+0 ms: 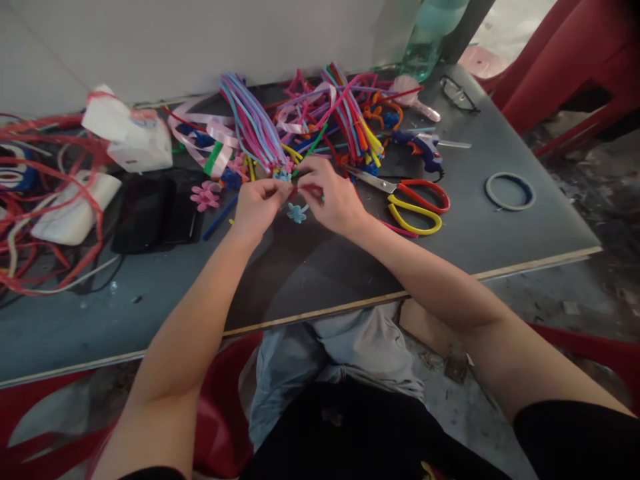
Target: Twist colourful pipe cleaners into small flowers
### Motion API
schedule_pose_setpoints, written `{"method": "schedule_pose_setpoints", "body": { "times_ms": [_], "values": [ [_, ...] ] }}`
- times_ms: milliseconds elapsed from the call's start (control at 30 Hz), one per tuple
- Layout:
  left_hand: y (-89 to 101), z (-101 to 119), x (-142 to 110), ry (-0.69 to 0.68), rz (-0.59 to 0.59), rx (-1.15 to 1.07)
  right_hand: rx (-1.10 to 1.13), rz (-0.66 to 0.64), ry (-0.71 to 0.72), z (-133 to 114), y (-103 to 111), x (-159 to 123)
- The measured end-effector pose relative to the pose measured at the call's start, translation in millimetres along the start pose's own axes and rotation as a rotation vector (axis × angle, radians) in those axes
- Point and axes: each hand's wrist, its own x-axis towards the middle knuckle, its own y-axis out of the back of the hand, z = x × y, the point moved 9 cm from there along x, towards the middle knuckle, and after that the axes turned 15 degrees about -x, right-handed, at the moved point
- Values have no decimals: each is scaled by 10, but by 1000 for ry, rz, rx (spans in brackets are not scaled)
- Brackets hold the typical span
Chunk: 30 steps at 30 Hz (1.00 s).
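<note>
My left hand [257, 208] is closed in a pinch on a short red pipe cleaner [298, 191]. My right hand [332, 199] grips the same piece from the other side, its fingers curled. A green tip pokes out by the right fingers, and I cannot tell which piece it belongs to. Just below the fingertips is a light blue pipe-cleaner flower [297, 213]. A pink pipe-cleaner flower [205, 197] lies left of my left hand. Beyond the fingertips rests a bundle of purple, pink and blue pipe cleaners [255, 123]. Scissors [393, 190] with red and yellow handles lie beside my right hand.
More coloured pipe cleaners [350, 123] are heaped at the back. To the right are a blue glue gun [425, 148], a tape roll [510, 192] and a clear bottle [425, 47]. On the left lie dark phones [143, 213], a tissue pack [145, 140] and tangled red cords [55, 260].
</note>
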Motion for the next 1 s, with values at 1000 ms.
{"method": "schedule_pose_setpoints", "body": {
  "times_ms": [1000],
  "values": [
    [14, -98, -3, -164, 84, 51, -401, -1, 101, 18, 75, -26]
  ]
}}
